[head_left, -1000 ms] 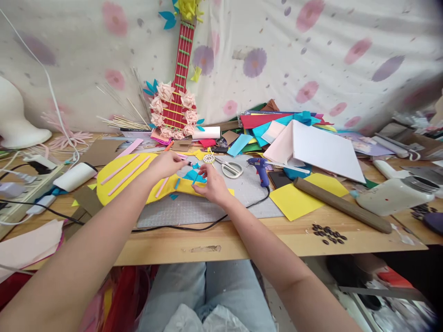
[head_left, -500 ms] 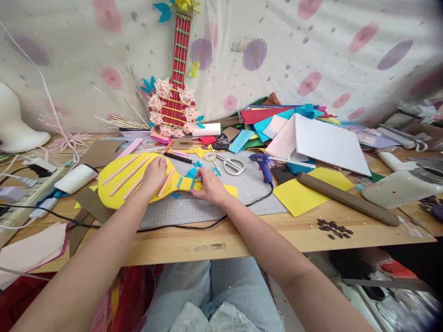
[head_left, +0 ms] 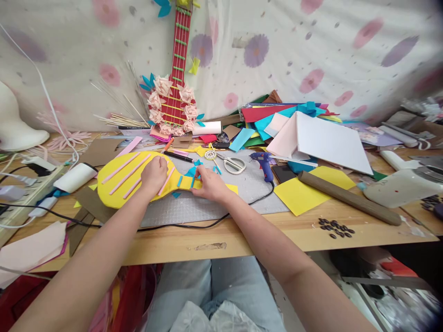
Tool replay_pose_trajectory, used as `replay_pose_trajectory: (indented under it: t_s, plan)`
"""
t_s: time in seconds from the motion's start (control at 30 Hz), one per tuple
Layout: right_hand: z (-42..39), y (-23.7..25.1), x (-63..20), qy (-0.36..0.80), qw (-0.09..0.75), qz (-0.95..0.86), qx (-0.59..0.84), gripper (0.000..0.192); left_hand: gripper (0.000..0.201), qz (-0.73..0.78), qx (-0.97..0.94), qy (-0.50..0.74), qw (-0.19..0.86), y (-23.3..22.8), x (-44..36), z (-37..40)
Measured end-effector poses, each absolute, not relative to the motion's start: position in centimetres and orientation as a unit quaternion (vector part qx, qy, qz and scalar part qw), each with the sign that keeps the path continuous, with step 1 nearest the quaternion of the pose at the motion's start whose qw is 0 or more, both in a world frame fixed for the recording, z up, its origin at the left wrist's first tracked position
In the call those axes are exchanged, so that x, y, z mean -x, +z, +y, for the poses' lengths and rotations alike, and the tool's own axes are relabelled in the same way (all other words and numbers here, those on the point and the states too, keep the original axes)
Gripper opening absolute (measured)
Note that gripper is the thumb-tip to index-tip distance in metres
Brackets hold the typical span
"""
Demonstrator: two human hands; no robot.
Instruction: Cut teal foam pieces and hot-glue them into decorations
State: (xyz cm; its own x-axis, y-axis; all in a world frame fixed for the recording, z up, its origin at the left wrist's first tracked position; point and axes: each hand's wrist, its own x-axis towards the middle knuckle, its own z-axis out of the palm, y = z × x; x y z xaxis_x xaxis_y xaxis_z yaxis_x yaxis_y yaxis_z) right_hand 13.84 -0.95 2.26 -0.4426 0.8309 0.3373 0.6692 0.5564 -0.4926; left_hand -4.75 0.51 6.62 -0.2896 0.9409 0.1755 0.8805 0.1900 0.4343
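Observation:
A yellow craft guitar (head_left: 110, 177) lies flat, its rounded body to the left and its neck to the right. Pink strips run across the body, and short blue strips (head_left: 180, 181) cross the neck. My left hand (head_left: 154, 174) rests on the body near the neck, its fingers curled closed; whatever may be inside them is hidden. My right hand (head_left: 210, 184) grips the neck at a blue strip, thumb near, fingers at the far edge. It hides part of the neck, whose yellow end (head_left: 232, 188) shows beyond the hand. Blue scraps (head_left: 191, 172) lie behind the neck.
On the grey cutting mat (head_left: 194, 212) are scissors (head_left: 234, 165) and a blue glue gun (head_left: 263, 166), its cord crossing the front. A red flowered guitar (head_left: 173, 108) stands behind. Paper sheets (head_left: 332, 138), a brown roll (head_left: 349, 198) and black beads (head_left: 335, 228) lie right.
The view has shifted very slightly. Both hands stay at nearly the same places on the yellow guitar, with the left fingers looking a little more curled.

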Motion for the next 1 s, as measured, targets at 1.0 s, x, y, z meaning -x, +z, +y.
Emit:
replay_pose_trajectory:
  t_s: [1.0]
  plan:
    - [-0.9, 2.0, -14.4, 0.176, 0.305, -0.840, 0.413, 0.030, 0.032, 0.658, -0.738, 0.033, 0.147, 6.3, 0.2, 0.8]
